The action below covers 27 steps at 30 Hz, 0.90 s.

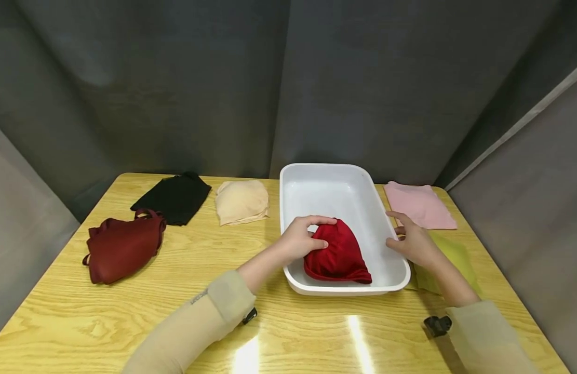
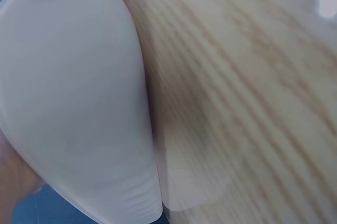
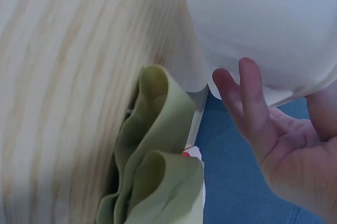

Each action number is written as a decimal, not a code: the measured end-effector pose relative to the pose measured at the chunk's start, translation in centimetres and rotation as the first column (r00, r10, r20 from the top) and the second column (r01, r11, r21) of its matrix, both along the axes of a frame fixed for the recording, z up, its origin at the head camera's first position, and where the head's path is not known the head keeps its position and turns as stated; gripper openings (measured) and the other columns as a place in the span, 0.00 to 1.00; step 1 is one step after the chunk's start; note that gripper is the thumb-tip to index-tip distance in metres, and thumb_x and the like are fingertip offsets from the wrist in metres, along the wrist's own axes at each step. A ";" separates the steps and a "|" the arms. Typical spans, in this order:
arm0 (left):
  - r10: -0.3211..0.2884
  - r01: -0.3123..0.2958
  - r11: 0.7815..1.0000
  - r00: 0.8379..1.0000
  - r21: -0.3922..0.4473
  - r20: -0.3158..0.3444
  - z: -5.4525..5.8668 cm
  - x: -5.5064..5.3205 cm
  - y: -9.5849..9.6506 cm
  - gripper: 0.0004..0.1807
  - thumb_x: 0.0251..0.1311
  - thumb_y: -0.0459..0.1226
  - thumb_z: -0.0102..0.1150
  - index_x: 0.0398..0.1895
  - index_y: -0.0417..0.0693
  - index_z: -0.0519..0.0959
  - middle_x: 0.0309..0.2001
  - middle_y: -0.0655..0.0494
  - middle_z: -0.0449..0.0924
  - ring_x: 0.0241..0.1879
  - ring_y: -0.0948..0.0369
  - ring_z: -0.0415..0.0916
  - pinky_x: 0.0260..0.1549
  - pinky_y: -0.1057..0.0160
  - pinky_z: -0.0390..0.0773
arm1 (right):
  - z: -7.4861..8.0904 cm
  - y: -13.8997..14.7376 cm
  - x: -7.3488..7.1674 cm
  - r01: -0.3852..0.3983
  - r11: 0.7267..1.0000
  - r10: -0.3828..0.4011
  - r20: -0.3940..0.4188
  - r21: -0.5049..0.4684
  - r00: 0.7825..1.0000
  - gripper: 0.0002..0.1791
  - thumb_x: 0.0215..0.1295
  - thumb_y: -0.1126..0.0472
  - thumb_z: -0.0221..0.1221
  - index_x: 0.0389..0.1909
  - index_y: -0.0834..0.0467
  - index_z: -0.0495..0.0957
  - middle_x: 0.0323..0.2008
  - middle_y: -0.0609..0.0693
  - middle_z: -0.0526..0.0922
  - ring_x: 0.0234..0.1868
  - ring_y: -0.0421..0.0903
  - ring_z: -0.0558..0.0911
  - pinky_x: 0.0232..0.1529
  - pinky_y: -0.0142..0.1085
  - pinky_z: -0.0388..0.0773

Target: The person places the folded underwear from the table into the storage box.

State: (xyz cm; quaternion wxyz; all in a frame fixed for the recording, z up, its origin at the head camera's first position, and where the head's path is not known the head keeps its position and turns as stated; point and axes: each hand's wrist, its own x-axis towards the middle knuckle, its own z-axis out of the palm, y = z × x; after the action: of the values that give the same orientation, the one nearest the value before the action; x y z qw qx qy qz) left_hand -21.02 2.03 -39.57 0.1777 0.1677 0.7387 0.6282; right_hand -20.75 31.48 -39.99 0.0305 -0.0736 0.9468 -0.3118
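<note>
Red cloth (image 1: 339, 254) lies inside the near end of a white tray (image 1: 332, 189), close to the near rim, its long axis slanting from upper left toward the near right corner; of the two hands the left hand (image 1: 304, 240) is nearer, thumb and forefinger apart against the cloth's upper left side, though whether they pinch it I cannot tell. Right hand (image 1: 413, 241), fingers loosely spread, holds nothing clearly at the right rim, yellow-green cloth (image 1: 456, 259) just outside, while tray floor shows beyond the red cloth toward the far rim
</note>
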 end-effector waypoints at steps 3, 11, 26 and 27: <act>0.012 -0.012 1.000 1.000 -0.026 -0.018 -0.1 0.0 0.2 0.27 0.51 0.22 0.61 0.54 0.54 0.79 0.56 0.53 0.75 0.35 0.59 0.80 0.29 0.62 0.83 | 0.0 0.0 -0.2 0.011 1.000 -0.011 -0.016 0.007 1.000 0.41 0.56 0.67 0.59 0.69 0.64 0.50 0.46 0.71 0.76 0.40 0.58 0.79 0.35 0.42 0.80; 0.063 -0.075 0.987 0.995 -0.145 -0.081 -0.3 -0.1 0.6 0.27 0.50 0.23 0.63 0.52 0.57 0.80 0.56 0.54 0.76 0.32 0.63 0.77 0.28 0.67 0.80 | 0.3 0.0 -1.8 0.019 0.999 -0.018 0.024 -0.030 1.000 0.42 0.62 0.61 0.59 0.72 0.61 0.46 0.52 0.71 0.71 0.49 0.66 0.75 0.47 0.54 0.78; 0.057 -0.095 0.954 0.988 -0.284 -0.142 -0.5 -0.3 1.1 0.27 0.45 0.22 0.66 0.49 0.54 0.80 0.49 0.53 0.76 0.52 0.57 0.71 0.51 0.62 0.72 | -0.3 0.4 -3.5 -0.021 0.999 0.023 0.060 -0.034 0.998 0.40 0.61 0.63 0.58 0.72 0.58 0.51 0.54 0.68 0.71 0.48 0.61 0.76 0.46 0.50 0.80; 0.051 -0.092 0.950 0.988 -0.299 -0.144 -0.5 -0.3 1.1 0.27 0.45 0.22 0.66 0.50 0.54 0.80 0.49 0.53 0.76 0.51 0.57 0.71 0.52 0.61 0.72 | -0.3 0.3 -3.4 -0.022 0.999 0.024 0.059 -0.036 0.998 0.40 0.61 0.63 0.58 0.72 0.59 0.51 0.55 0.68 0.71 0.48 0.61 0.76 0.46 0.50 0.80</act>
State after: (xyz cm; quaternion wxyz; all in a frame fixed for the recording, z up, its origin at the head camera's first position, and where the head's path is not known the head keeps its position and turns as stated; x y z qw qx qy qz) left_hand -21.33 3.14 -40.07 0.1282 0.1534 0.8427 0.5000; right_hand -24.19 31.83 -40.24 0.0609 -0.0759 0.9389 -0.3300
